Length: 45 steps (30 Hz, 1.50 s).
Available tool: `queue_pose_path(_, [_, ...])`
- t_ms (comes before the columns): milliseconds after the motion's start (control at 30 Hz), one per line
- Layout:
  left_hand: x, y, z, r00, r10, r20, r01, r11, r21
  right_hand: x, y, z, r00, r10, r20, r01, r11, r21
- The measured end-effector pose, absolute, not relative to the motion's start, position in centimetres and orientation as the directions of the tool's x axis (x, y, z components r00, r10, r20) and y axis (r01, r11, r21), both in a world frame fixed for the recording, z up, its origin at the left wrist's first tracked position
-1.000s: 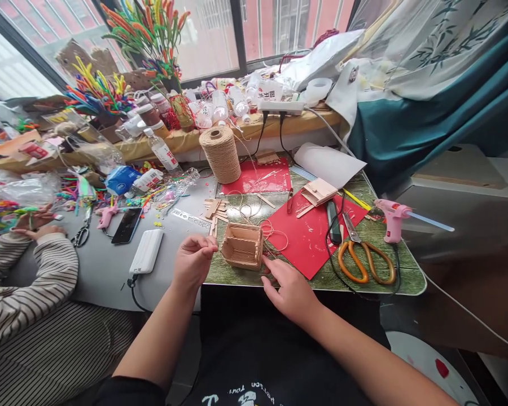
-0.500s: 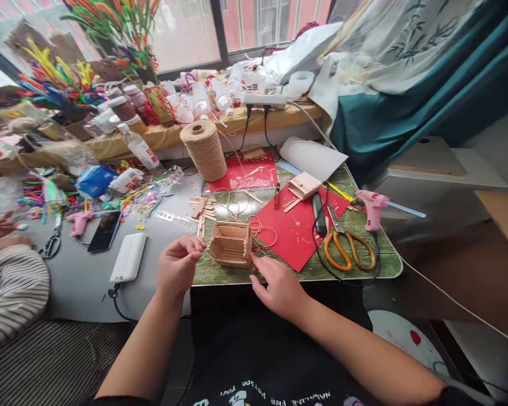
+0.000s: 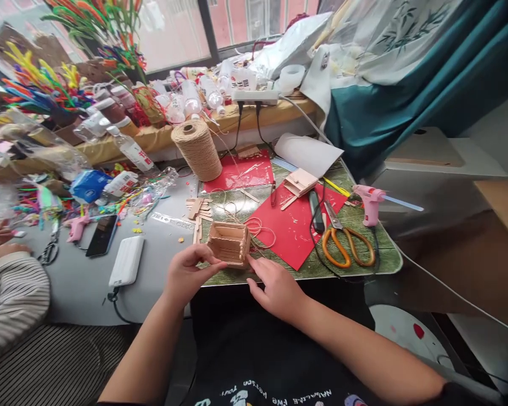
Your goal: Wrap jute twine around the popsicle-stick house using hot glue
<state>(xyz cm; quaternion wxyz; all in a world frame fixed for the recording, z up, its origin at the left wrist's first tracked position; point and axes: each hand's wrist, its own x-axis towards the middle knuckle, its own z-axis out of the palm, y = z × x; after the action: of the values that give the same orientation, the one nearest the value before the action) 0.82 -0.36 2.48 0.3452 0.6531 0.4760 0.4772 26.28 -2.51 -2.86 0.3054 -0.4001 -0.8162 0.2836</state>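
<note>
Left hand [image 3: 188,275] pinches, on what unclear, at one wooden box [image 3: 227,247]; right hand [image 3: 276,283], thumb apart, touches it. Two glue guns [image 3: 368,204] flank them.

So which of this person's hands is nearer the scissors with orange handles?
Right: the right hand is at the wooden box's near right corner, left of the scissors; the left hand is at the box's near edge, farther left.

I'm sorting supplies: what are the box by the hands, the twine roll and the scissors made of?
Box: probably unvarnished wood; pale, matte, in stacked sticks.
Twine roll: likely jute or similar fibre; dull tan, coarsely stranded.
Scissors: apparently metal blades, from their grey shine; glossy orange-brown handles, perhaps plastic.
</note>
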Motion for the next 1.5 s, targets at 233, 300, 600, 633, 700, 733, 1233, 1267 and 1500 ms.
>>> queue_pose_path(233, [1.0,-0.3,3.5,0.142,0.943,0.302,0.343,-0.333,0.879,26.2,-2.4,-3.0,-0.488,0.820,0.298,0.473,0.535,-0.700])
queue_pose_path(300, [1.0,-0.3,3.7,0.155,0.932,0.327,0.329,-0.361,0.873,26.1,-2.4,-3.1,-0.489,0.821,0.294,0.475,0.533,-0.700])
queue_pose_path(600, [0.7,-0.6,3.8,0.124,0.913,0.388,0.236,-0.407,0.882,25.9,-2.3,-2.9,-0.473,0.821,0.321,0.490,0.548,-0.678])
queue_pose_path(633, [0.6,-0.6,3.6,0.115,0.914,0.389,0.211,-0.405,0.889,25.9,-2.3,-2.8,-0.470,0.821,0.323,0.491,0.548,-0.677])
queue_pose_path(700, [0.3,-0.7,3.1,0.090,0.917,0.388,0.154,-0.397,0.905,25.9,-2.3,-2.7,-0.471,0.821,0.323,0.492,0.549,-0.676])
queue_pose_path(733, [0.2,-0.7,2.9,0.075,0.921,0.383,0.126,-0.390,0.912,25.9,-2.3,-2.6,-0.474,0.821,0.318,0.493,0.547,-0.677])
queue_pose_path(1233, [1.0,0.0,2.9,-0.061,0.967,0.249,-0.209,-0.256,0.944,26.1,-2.2,-2.5,-0.485,0.829,0.278,0.516,0.528,-0.674])
queue_pose_path(1267, [1.1,0.1,3.0,-0.075,0.966,0.247,-0.236,-0.258,0.937,26.1,-2.2,-2.5,-0.486,0.830,0.272,0.518,0.524,-0.676])
queue_pose_path(1500, [1.2,0.3,3.0,-0.132,0.971,0.198,-0.300,-0.229,0.926,26.2,-2.1,-2.5,-0.488,0.829,0.274,0.508,0.525,-0.683])
